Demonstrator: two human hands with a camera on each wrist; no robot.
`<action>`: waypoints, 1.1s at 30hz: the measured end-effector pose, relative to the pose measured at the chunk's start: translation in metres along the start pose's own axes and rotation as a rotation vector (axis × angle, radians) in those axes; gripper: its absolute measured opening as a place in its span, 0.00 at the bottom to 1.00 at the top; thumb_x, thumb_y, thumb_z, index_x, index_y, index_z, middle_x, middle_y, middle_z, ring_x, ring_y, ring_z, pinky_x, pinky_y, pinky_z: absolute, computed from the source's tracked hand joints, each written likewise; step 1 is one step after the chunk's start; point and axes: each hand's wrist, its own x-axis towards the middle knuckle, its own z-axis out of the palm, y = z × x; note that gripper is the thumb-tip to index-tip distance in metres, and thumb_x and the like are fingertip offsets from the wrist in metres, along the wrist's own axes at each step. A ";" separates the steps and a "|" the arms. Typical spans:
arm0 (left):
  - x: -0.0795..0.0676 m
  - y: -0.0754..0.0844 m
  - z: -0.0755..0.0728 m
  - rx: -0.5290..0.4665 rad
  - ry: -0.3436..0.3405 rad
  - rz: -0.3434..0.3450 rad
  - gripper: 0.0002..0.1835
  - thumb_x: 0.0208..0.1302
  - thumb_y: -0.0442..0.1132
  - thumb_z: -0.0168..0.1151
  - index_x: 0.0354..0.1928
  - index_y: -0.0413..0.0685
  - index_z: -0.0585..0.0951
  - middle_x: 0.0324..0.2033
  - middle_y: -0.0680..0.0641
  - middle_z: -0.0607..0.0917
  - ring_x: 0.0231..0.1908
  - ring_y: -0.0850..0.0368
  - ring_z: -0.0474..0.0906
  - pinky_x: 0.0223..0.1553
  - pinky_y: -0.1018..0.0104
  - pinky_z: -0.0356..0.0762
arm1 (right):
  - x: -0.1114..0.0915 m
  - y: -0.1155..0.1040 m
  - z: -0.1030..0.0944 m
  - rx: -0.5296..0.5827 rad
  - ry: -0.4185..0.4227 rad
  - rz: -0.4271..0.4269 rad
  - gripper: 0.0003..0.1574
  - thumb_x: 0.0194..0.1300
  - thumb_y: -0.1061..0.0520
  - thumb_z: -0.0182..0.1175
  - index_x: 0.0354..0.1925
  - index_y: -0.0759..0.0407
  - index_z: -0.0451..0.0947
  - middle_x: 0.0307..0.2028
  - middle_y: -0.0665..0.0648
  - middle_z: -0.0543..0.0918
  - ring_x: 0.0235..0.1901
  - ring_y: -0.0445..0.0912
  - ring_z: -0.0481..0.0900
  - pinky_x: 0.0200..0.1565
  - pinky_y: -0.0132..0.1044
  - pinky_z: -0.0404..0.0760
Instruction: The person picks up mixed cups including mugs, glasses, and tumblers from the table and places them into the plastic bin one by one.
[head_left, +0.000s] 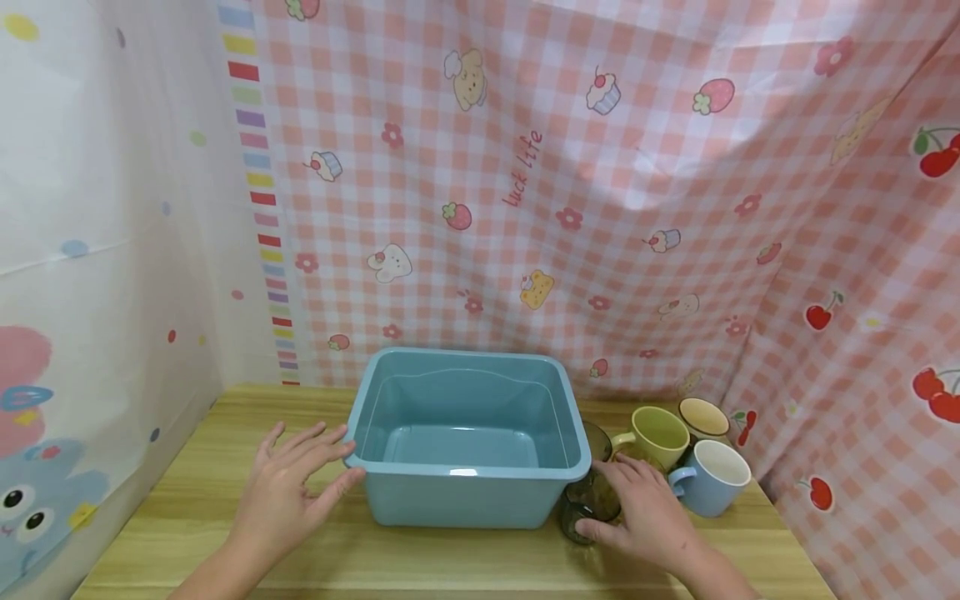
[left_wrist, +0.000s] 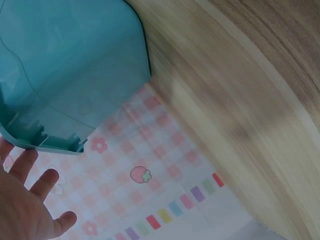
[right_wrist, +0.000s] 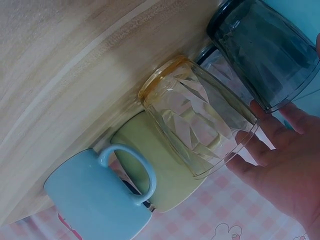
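A blue-green plastic basin [head_left: 465, 500] stands in the middle of the table. My left hand [head_left: 288, 483] touches its left rim with fingers spread and nearly straight. On the other side, my right hand [head_left: 648, 508] holds a dark grey glass [right_wrist: 267, 52] near its mouth, thumb on one side and fingers on the other. That glass stands upright beside the basin. Close to the lower fingers is a faceted amber glass [right_wrist: 195, 117]. A green mug [head_left: 660, 437] and a light blue mug [head_left: 716, 479] stand farther right.
A cream-lined cup [head_left: 703, 417] sits behind the mugs. Another dark glass [head_left: 598, 440] is partly hidden by the basin's right side. Pink checked cloth [head_left: 525, 167] hangs behind the wooden table [head_left: 180, 500], with white printed cloth [head_left: 112, 208] along the left.
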 end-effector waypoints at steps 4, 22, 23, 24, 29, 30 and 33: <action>0.000 0.000 0.001 -0.001 0.004 0.006 0.20 0.50 0.46 0.83 0.47 0.51 0.92 0.52 0.45 0.93 0.54 0.35 0.90 0.65 0.20 0.65 | 0.000 -0.001 0.002 -0.008 0.021 -0.013 0.54 0.54 0.26 0.77 0.65 0.58 0.81 0.60 0.61 0.87 0.67 0.65 0.79 0.66 0.70 0.76; 0.000 0.000 -0.001 -0.027 0.020 0.014 0.19 0.53 0.47 0.83 0.47 0.53 0.92 0.52 0.46 0.93 0.53 0.35 0.90 0.64 0.19 0.67 | 0.001 0.000 0.006 0.021 0.034 0.005 0.53 0.53 0.28 0.78 0.65 0.59 0.81 0.61 0.61 0.87 0.67 0.65 0.80 0.68 0.70 0.75; 0.000 0.000 0.000 -0.026 0.019 0.013 0.19 0.52 0.47 0.83 0.47 0.53 0.92 0.52 0.46 0.93 0.53 0.35 0.90 0.64 0.20 0.67 | 0.001 0.000 0.006 0.021 0.036 0.005 0.53 0.53 0.28 0.79 0.65 0.59 0.81 0.61 0.61 0.87 0.67 0.65 0.80 0.68 0.70 0.75; 0.000 0.000 0.000 -0.025 0.018 0.012 0.19 0.52 0.47 0.83 0.47 0.53 0.92 0.52 0.46 0.93 0.53 0.35 0.90 0.64 0.20 0.67 | 0.001 0.000 0.006 0.023 0.038 0.006 0.53 0.53 0.28 0.79 0.65 0.59 0.81 0.60 0.61 0.87 0.67 0.65 0.80 0.68 0.70 0.75; 0.000 0.001 0.000 -0.024 0.015 0.011 0.20 0.51 0.46 0.84 0.47 0.53 0.92 0.53 0.46 0.93 0.53 0.35 0.90 0.64 0.20 0.67 | 0.000 -0.001 0.007 0.033 0.047 0.006 0.52 0.53 0.30 0.79 0.65 0.60 0.80 0.60 0.61 0.87 0.67 0.65 0.80 0.68 0.70 0.74; 0.000 0.001 0.000 -0.024 0.015 0.010 0.20 0.51 0.45 0.84 0.48 0.53 0.92 0.53 0.46 0.93 0.54 0.35 0.90 0.64 0.20 0.67 | 0.000 -0.001 0.007 0.036 0.047 0.007 0.52 0.53 0.30 0.79 0.65 0.60 0.80 0.60 0.61 0.87 0.67 0.65 0.79 0.68 0.70 0.74; 0.000 0.000 0.000 -0.025 0.016 0.008 0.20 0.50 0.45 0.84 0.48 0.53 0.92 0.53 0.46 0.93 0.53 0.35 0.90 0.64 0.20 0.67 | 0.001 -0.001 0.007 0.044 0.048 0.010 0.52 0.53 0.32 0.80 0.65 0.60 0.80 0.60 0.61 0.87 0.67 0.65 0.79 0.69 0.71 0.74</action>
